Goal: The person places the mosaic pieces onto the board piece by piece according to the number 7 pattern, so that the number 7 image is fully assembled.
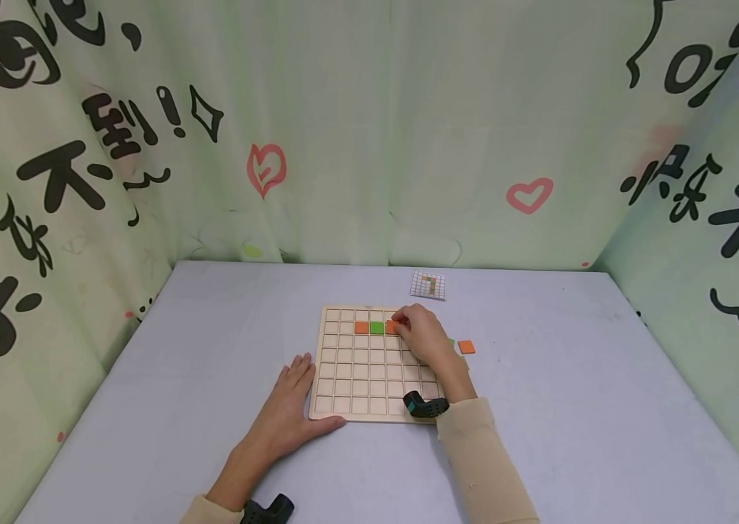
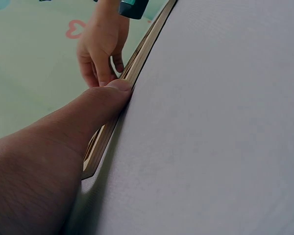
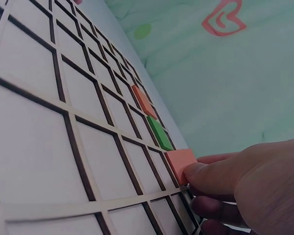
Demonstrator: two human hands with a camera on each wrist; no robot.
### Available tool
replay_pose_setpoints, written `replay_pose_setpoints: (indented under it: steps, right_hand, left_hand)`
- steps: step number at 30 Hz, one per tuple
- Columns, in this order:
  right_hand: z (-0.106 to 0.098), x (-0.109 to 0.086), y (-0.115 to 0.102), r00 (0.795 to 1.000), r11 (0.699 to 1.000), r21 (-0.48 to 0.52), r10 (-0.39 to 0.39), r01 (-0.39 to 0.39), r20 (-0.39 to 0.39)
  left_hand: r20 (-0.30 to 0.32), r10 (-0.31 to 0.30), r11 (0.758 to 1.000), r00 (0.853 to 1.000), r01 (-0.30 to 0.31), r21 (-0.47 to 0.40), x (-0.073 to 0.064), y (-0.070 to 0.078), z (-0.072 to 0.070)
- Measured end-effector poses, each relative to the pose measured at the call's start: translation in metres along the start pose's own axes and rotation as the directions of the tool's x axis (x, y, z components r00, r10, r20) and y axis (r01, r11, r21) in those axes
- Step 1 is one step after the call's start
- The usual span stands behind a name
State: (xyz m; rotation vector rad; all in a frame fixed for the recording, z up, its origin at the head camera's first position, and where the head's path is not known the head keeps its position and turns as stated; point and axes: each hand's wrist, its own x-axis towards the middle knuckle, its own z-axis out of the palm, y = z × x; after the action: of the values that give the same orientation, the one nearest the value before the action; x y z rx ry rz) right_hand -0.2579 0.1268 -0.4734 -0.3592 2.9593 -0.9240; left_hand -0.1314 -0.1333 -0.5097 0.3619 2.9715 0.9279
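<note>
A square wooden grid board (image 1: 356, 386) lies on the table. Its second row from the top bears an orange tile (image 1: 361, 327) and, right beside that, a green tile (image 1: 377, 327). My right hand (image 1: 423, 336) pinches another orange tile (image 3: 179, 161) between thumb and fingers, just right of the green one; in the right wrist view it sits tilted over its cell. At the board's lower left corner rests my left hand (image 1: 291, 411), fingers straight along the left side. Its thumb (image 2: 118, 85) presses on the front edge. The right forearm covers the board's right side.
Right of the board lie a loose orange tile (image 1: 466, 347) and a green tile (image 1: 452, 342) partly hidden behind the right hand. A small card (image 1: 428, 284) with a printed coloured grid lies beyond the board. Curtains surround the table (image 1: 572, 407).
</note>
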Motion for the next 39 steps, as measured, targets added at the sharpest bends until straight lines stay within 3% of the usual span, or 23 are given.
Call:
replay_pose_setpoints:
  steps: [22,39]
  right_hand:
    - [0.0022,-0.0013,0.0032,0.998,0.998,-0.024,-0.052,0.052,-0.029]
    - [0.0026,-0.0017,0.0019,0.999,0.999,-0.018,-0.043,0.043,-0.014]
  left_hand:
    - [-0.011,0.000,1.000,1.000,0.000,0.007,-0.0002,0.0008,-0.0003]
    - [-0.011,-0.007,1.000,1.000,0.008,0.011,-0.0005,0.0008,0.0001]
